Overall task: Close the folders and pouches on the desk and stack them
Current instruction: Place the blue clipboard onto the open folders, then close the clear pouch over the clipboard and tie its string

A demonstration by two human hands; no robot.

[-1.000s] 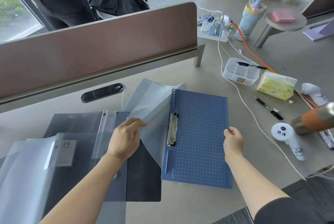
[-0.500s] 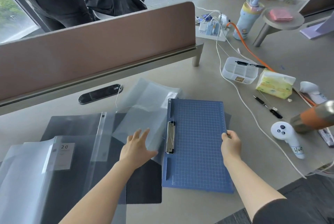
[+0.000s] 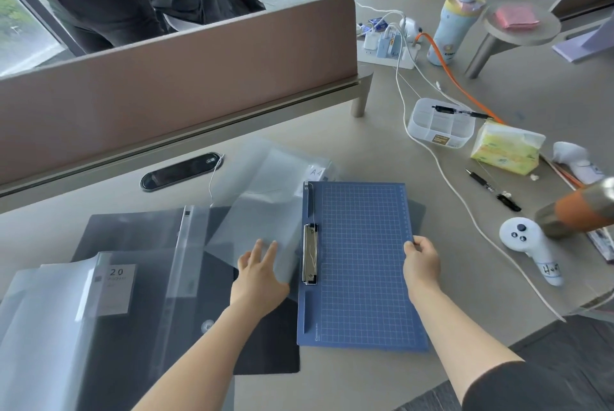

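Observation:
A blue grid-printed clip folder (image 3: 362, 264) lies open in front of me, its metal clip (image 3: 309, 254) along the left edge. Its translucent cover (image 3: 262, 211) is folded out to the left. My left hand (image 3: 259, 274) lies on that cover with fingers spread, partly under the sheet's edge. My right hand (image 3: 420, 256) pinches the blue board's right edge. To the left a black display folder (image 3: 139, 234) lies open under a clear sleeve strip (image 3: 187, 251), and a translucent folder labelled "20" (image 3: 59, 311) rests on it.
A brown divider panel (image 3: 179, 75) runs behind the folders. To the right lie a white cable (image 3: 465, 211), a pen (image 3: 491, 189), a white controller (image 3: 531, 248), a tissue pack (image 3: 506, 151), a clear organiser box (image 3: 438, 126) and an orange-banded metal object (image 3: 578, 211). People stand beyond the divider.
My left hand let the translucent cover down from a raised position and slid right and down over it, fingers now spread flat. The right hand stayed on the board's right edge.

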